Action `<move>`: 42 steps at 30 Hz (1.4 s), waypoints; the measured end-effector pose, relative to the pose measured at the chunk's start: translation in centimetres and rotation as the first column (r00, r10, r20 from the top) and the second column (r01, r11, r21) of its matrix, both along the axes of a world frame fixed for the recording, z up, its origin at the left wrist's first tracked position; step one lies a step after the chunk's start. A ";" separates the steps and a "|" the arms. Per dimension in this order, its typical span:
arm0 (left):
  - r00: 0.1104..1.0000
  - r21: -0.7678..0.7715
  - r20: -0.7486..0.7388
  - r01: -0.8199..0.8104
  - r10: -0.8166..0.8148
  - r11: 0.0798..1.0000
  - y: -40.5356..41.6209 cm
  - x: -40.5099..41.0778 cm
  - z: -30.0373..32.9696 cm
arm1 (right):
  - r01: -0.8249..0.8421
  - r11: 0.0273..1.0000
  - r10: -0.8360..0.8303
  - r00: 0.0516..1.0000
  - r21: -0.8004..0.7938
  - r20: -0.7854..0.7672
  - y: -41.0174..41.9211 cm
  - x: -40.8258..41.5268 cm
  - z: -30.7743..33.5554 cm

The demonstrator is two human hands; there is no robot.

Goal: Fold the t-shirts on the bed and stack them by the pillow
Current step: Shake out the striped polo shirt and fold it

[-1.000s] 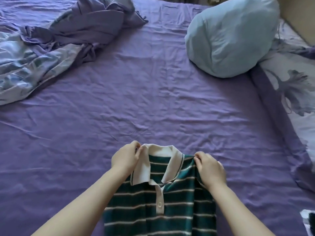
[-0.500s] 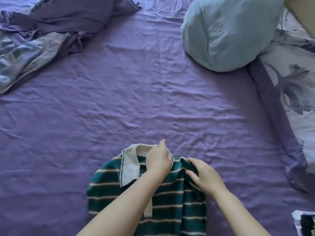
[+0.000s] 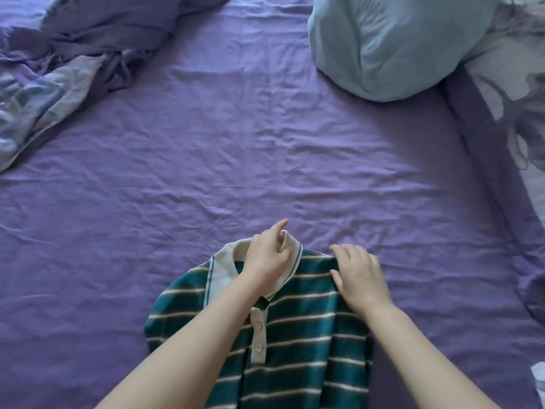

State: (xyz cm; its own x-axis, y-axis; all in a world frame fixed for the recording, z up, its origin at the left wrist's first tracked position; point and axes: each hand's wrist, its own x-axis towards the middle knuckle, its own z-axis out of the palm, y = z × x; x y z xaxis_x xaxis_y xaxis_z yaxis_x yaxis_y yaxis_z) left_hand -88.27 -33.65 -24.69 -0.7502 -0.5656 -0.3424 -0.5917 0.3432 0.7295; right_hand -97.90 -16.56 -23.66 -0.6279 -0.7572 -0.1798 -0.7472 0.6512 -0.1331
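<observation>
A green polo shirt (image 3: pixel 303 329) with white stripes and a white collar lies face up on the purple sheet (image 3: pixel 236 160) at the near edge. My left hand (image 3: pixel 267 258) sits on the collar and pinches its back edge, index finger pointing forward. Resting flat on the shirt's right shoulder is my right hand (image 3: pixel 359 276), fingers relaxed. The shirt's left shoulder is bunched and rounded. Its lower part runs out of view. The light blue pillow (image 3: pixel 392 45) lies at the far right.
A crumpled purple and patterned duvet (image 3: pixel 67 63) is heaped at the far left. A floral pillowcase or cover (image 3: pixel 513 93) runs along the right side. A white scrap of cloth (image 3: pixel 538 376) shows at the bottom right edge.
The shirt has come down onto the sheet. My left hand moved from the left shoulder to the collar. My right hand stopped pinching the right shoulder and now lies flat on it.
</observation>
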 end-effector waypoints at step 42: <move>0.882 -0.517 0.206 0.466 -0.424 0.718 4.0 18.6 0.1 | -0.015 1.000 0.014 0.997 0.014 0.072 -2.2 15.7 -0.2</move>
State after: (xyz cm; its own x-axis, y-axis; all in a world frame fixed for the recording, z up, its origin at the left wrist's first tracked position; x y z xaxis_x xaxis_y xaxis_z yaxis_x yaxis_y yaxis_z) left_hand -69.66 -29.61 -24.57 -0.9494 -0.2775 -0.1471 -0.3105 0.8997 0.3067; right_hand -82.23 -18.75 -23.88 -0.6021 -0.7630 -0.2351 -0.7450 0.6428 -0.1780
